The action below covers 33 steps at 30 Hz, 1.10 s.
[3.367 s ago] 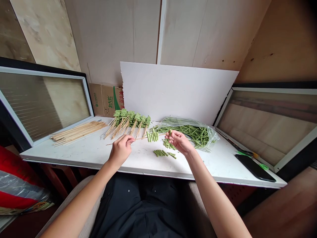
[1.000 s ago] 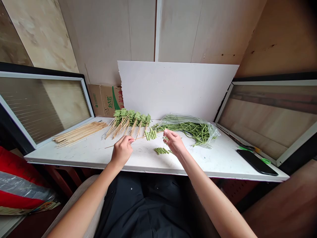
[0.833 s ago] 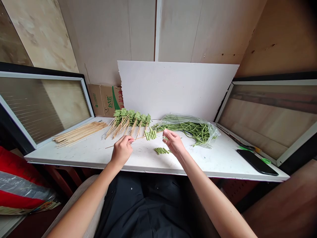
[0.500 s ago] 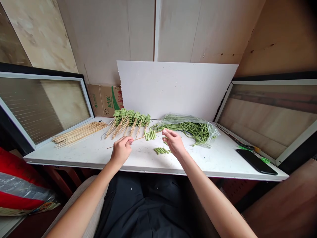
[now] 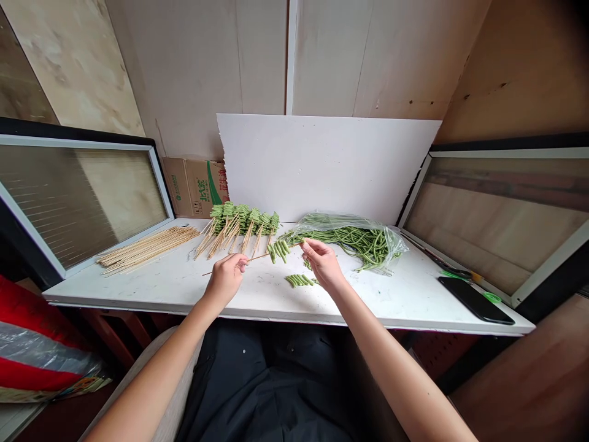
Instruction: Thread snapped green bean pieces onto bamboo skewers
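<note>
My left hand (image 5: 226, 276) is closed round a thin bamboo skewer (image 5: 259, 256), held at a slant above the table. Several short pieces of green bean (image 5: 278, 250) are threaded crosswise on it. At the skewer's right end, my right hand (image 5: 321, 260) pinches a small piece of green bean (image 5: 304, 242), mostly hidden by the fingers. Below, between the hands, a short row of cut bean pieces (image 5: 300, 280) lies on the white table (image 5: 257, 301). A few more pieces show partly behind my right hand.
Finished bean skewers (image 5: 246, 220) are piled at the back. Bare skewers (image 5: 147, 248) lie to the left. Long green beans (image 5: 363, 242) sit in a clear plastic bag at the back right. Near the right edge are a black phone (image 5: 476, 299) and scissors (image 5: 455, 270).
My right hand has brought the bean piece against the skewer's right end. The threaded pieces have tilted slightly. My left hand has hardly moved.
</note>
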### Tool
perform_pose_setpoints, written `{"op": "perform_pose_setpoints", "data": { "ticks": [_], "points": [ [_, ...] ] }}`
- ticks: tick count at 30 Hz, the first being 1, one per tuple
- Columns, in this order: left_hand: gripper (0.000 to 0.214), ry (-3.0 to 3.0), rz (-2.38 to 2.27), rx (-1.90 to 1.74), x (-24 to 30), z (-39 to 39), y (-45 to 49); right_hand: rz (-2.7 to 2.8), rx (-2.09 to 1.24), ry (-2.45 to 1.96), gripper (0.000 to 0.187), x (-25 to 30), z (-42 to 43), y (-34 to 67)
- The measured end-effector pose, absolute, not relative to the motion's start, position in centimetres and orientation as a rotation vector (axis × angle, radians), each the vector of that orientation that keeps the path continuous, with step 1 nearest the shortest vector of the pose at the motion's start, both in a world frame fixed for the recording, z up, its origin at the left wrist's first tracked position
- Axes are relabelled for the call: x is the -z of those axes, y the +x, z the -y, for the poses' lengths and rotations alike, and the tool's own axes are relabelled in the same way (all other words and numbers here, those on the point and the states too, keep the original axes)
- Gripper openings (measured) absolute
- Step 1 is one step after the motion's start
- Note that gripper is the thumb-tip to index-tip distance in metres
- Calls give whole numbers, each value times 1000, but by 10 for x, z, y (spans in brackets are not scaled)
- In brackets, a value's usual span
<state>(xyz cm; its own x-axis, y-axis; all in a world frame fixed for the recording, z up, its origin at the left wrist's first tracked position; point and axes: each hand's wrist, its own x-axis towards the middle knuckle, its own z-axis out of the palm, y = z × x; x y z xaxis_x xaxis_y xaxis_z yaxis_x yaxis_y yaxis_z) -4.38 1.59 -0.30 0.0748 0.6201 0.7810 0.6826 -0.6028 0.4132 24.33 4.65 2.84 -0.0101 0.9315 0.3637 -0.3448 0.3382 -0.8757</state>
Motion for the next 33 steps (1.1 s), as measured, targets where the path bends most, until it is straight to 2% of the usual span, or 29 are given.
{"op": "perform_pose_setpoints", "data": {
  "ticks": [8,14,25,33],
  "points": [
    [24,-2543,1415,1499,3,-17,-43,1153,-1067,-708,42,-34,-49,249],
    [14,-2572,1563,1666,-4,-10,-38,1111,-1124,-694,33,-37,-47,250],
    [22,-2304,1405,1565,0,-6,-35,1030,-1172,-672,37,-36,-33,230],
    [22,-2272,1382,1524,-7,3,-23,1153,-1073,-735,35,-21,-35,223]
  ]
}}
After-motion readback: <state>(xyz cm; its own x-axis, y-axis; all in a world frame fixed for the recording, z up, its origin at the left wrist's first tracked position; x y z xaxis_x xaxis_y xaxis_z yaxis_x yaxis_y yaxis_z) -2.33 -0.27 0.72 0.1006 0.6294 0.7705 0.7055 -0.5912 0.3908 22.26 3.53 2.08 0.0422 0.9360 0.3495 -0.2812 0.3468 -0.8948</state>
